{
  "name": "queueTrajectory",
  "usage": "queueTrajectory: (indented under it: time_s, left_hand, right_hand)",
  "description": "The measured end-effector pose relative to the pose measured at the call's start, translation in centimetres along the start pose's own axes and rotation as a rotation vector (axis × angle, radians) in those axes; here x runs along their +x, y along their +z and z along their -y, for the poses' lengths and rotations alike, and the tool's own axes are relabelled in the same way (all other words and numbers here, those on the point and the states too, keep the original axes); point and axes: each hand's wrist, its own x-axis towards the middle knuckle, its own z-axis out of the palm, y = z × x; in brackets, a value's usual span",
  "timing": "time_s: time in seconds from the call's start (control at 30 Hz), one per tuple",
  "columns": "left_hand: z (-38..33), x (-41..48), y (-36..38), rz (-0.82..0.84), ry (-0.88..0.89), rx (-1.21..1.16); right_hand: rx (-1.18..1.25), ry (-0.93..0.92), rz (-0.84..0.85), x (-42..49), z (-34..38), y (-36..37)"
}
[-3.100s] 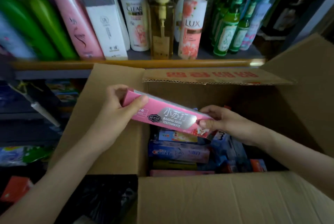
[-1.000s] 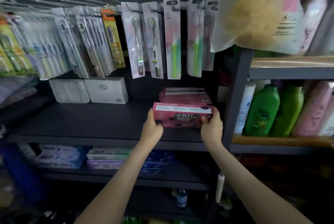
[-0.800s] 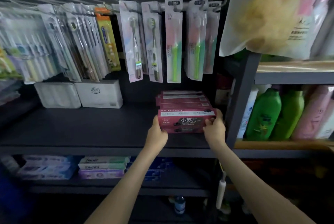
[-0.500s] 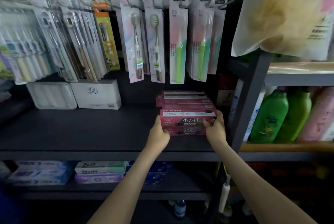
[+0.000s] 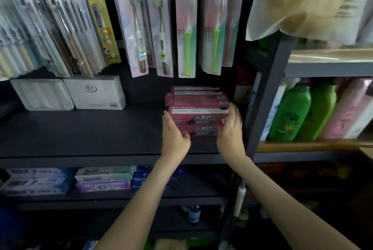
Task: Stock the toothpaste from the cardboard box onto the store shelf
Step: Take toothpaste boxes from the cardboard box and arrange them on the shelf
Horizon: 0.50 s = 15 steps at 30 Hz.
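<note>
Toothpaste carton (image 5: 198, 117): likely light, stiff card; hold by short ends | left hand (image 5: 174, 134), right hand (image 5: 232, 128): fingers straight, flanking it on shelf (image 5: 80, 132).

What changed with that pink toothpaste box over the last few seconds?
The pink toothpaste box was carried from the cardboard box up to the dark shelf and now lies on a matching box there. The left hand and right hand, which gripped its ends, have opened; their fingers are straight beside the ends. The hanging toothbrushes, white boxes and green bottles stayed put.
</note>
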Motion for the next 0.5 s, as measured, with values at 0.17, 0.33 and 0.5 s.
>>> queueTrajectory:
  time_s: [0.17, 0.33, 0.5]
  left_hand:
    - [-3.7, -4.2, 2.5, -0.033, 0.157, 0.241]
    - [-10.9, -11.5, 6.8, 0.082, 0.350, 0.264]
    - [-19.9, -20.8, 14.8, 0.153, 0.520, 0.209]
  right_hand:
    - [-0.074, -0.169, 0.158, -3.2, 0.1, -4.9]
    - [0.027, -0.175, 0.279, -6.8, -1.0, -14.8]
    - [-0.035, -0.256, 0.178, -11.2, -7.5, -29.6]
